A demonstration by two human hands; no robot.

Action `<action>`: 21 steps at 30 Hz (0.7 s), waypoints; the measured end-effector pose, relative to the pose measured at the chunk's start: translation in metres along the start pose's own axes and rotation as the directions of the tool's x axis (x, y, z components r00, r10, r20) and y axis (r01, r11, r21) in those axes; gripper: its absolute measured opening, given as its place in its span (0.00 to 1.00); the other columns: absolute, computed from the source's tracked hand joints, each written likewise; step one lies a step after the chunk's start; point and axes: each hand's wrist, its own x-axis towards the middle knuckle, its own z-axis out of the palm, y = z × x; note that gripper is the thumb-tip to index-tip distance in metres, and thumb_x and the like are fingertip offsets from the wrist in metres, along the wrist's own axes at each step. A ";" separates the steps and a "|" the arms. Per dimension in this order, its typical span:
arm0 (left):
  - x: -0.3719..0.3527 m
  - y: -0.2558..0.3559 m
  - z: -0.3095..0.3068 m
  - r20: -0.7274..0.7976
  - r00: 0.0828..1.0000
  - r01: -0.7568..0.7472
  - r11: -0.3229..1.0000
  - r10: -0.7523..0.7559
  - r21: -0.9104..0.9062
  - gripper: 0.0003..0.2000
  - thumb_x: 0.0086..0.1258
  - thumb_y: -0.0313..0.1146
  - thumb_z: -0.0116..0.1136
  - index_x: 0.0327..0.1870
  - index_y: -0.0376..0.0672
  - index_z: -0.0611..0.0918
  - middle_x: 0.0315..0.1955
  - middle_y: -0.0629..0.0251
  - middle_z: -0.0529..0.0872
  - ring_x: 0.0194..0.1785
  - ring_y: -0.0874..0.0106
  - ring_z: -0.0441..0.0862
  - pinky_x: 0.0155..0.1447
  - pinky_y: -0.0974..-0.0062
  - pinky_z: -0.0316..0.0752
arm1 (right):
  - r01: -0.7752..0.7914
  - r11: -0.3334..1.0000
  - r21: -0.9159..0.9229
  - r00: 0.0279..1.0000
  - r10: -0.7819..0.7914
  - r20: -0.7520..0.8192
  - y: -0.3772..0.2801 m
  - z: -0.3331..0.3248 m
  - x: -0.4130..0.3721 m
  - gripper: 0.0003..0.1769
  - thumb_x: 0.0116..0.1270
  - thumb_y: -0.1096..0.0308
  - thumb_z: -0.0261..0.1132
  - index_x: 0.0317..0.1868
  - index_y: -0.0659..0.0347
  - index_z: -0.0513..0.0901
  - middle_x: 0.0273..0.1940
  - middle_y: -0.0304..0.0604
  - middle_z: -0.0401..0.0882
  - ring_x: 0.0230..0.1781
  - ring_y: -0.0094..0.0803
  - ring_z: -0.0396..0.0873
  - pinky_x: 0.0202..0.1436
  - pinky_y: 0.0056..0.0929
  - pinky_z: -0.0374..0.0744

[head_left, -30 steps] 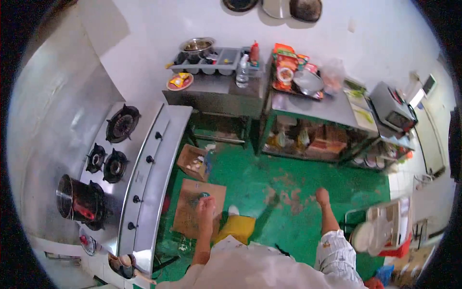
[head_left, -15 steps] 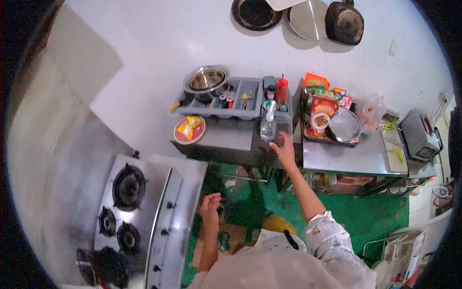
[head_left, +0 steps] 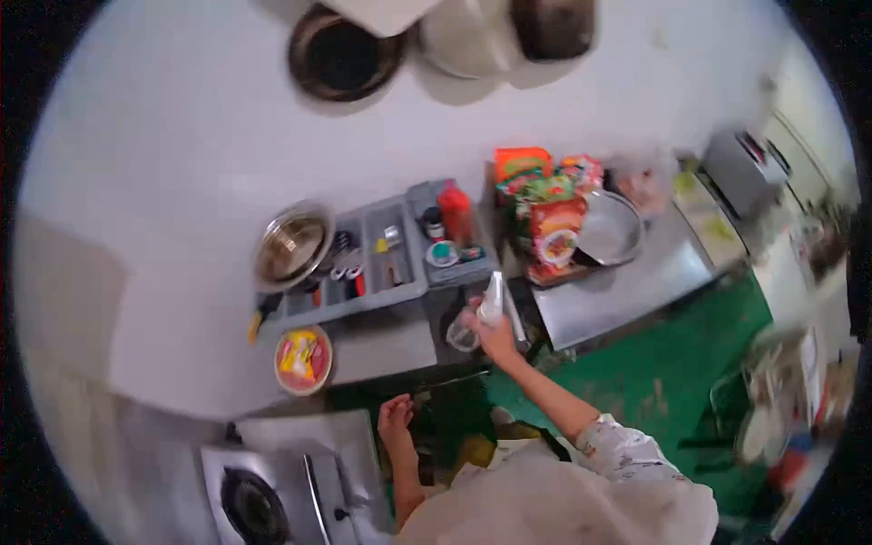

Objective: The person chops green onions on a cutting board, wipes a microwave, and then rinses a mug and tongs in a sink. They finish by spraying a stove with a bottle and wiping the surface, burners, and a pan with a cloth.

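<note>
My right hand is closed around the neck of a clear pump bottle with a white pump top. The bottle is tilted at the front edge of the dark counter section, and my fingers hide part of it. Low on the left, in front of the counter, my left hand hangs in the air with its fingers loosely bent and nothing visible in it. Behind the bottle is a grey utensil tray with cutlery, a red bottle and a small jar with a teal lid.
A bowl with a yellow packet sits left of my hands, below a metal bowl. To the right stand food packets and a metal basin. A stove is at lower left. Pans hang on the wall.
My right hand has closed on the pump bottle, which it was only reaching towards before, and the bottle has tipped. The view has turned and shifted. My left hand remains low and empty.
</note>
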 end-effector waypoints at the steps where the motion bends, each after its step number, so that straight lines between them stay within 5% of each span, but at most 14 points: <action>1: 0.012 0.009 0.009 0.041 0.998 0.038 0.999 -0.039 0.013 0.08 0.65 0.35 0.59 0.40 0.43 0.80 0.38 0.69 0.82 0.39 0.80 0.77 0.44 0.83 0.70 | -0.128 0.982 0.138 0.992 0.128 0.009 -0.015 -0.013 -0.019 0.19 0.59 0.59 0.69 0.47 0.60 0.78 0.35 0.41 0.79 0.34 0.31 0.76 0.42 0.32 0.75; 3: 0.036 0.005 0.040 0.165 0.970 0.160 0.980 -0.178 0.116 0.07 0.65 0.33 0.58 0.40 0.43 0.80 0.37 0.69 0.82 0.39 0.79 0.78 0.46 0.81 0.70 | 0.020 0.993 0.114 0.989 -0.004 -0.145 -0.036 -0.061 -0.090 0.22 0.60 0.56 0.68 0.50 0.59 0.78 0.35 0.38 0.79 0.35 0.28 0.76 0.43 0.32 0.75; 5: 0.043 -0.001 0.065 0.236 0.962 0.070 0.963 -0.134 0.261 0.07 0.66 0.34 0.56 0.40 0.43 0.80 0.39 0.68 0.82 0.42 0.77 0.77 0.48 0.78 0.69 | -0.163 0.986 -0.033 0.977 0.157 -0.145 -0.030 -0.101 -0.144 0.25 0.59 0.52 0.68 0.52 0.58 0.77 0.39 0.41 0.78 0.38 0.31 0.76 0.47 0.32 0.75; 9: 0.013 -0.011 0.130 0.452 0.867 0.077 0.954 -0.207 0.289 0.09 0.68 0.36 0.53 0.42 0.42 0.79 0.42 0.67 0.82 0.45 0.75 0.77 0.50 0.77 0.69 | -0.280 0.939 -0.200 0.914 0.197 -0.354 -0.032 -0.178 -0.261 0.29 0.58 0.47 0.67 0.53 0.58 0.77 0.45 0.46 0.76 0.45 0.38 0.76 0.51 0.35 0.74; 11: -0.022 -0.028 0.175 0.550 0.798 0.088 0.951 -0.245 0.295 0.09 0.69 0.37 0.52 0.42 0.42 0.78 0.42 0.67 0.81 0.45 0.74 0.77 0.50 0.76 0.68 | -0.328 0.817 -0.474 0.887 0.094 -0.452 -0.030 -0.216 -0.322 0.31 0.57 0.44 0.66 0.53 0.58 0.77 0.48 0.49 0.73 0.48 0.45 0.75 0.53 0.38 0.74; 13: -0.075 -0.043 0.217 0.674 0.680 0.016 0.926 -0.287 0.377 0.10 0.70 0.38 0.51 0.43 0.42 0.78 0.42 0.67 0.81 0.45 0.75 0.77 0.50 0.75 0.69 | -0.374 0.834 -0.406 0.766 0.031 -0.642 -0.024 -0.249 -0.388 0.31 0.57 0.43 0.65 0.53 0.58 0.77 0.48 0.50 0.74 0.48 0.47 0.75 0.53 0.41 0.73; 16: -0.183 -0.064 0.277 0.808 0.475 -0.022 0.914 -0.347 0.406 0.08 0.70 0.35 0.51 0.43 0.42 0.78 0.43 0.67 0.81 0.43 0.76 0.77 0.48 0.79 0.69 | -0.521 0.853 0.014 0.378 0.245 -0.893 -0.046 -0.294 -0.472 0.30 0.57 0.44 0.66 0.53 0.56 0.78 0.45 0.50 0.73 0.47 0.45 0.75 0.52 0.40 0.73; 17: -0.224 -0.077 0.296 0.848 0.391 -0.028 0.916 -0.358 0.400 0.07 0.70 0.33 0.50 0.43 0.42 0.78 0.43 0.67 0.81 0.43 0.77 0.77 0.47 0.80 0.69 | -0.519 0.854 0.032 0.325 0.233 -0.917 -0.036 -0.305 -0.501 0.30 0.57 0.44 0.66 0.53 0.56 0.78 0.45 0.50 0.73 0.47 0.45 0.75 0.52 0.40 0.73; 19: -0.310 -0.105 0.332 0.846 0.296 0.041 0.891 -0.444 0.453 0.06 0.70 0.30 0.50 0.43 0.41 0.78 0.41 0.68 0.81 0.42 0.78 0.77 0.46 0.81 0.70 | -0.303 0.935 0.183 0.125 0.230 -0.965 -0.029 -0.337 -0.554 0.27 0.56 0.47 0.68 0.52 0.53 0.79 0.44 0.48 0.73 0.46 0.44 0.75 0.50 0.39 0.73; 21: -0.385 -0.147 0.355 0.864 0.128 -0.073 0.864 -0.487 0.498 0.07 0.69 0.29 0.51 0.43 0.41 0.78 0.41 0.68 0.82 0.42 0.78 0.77 0.45 0.80 0.70 | -0.431 0.897 0.099 0.084 0.149 -0.985 -0.034 -0.375 -0.604 0.26 0.55 0.50 0.70 0.52 0.52 0.79 0.43 0.47 0.72 0.46 0.42 0.74 0.51 0.37 0.73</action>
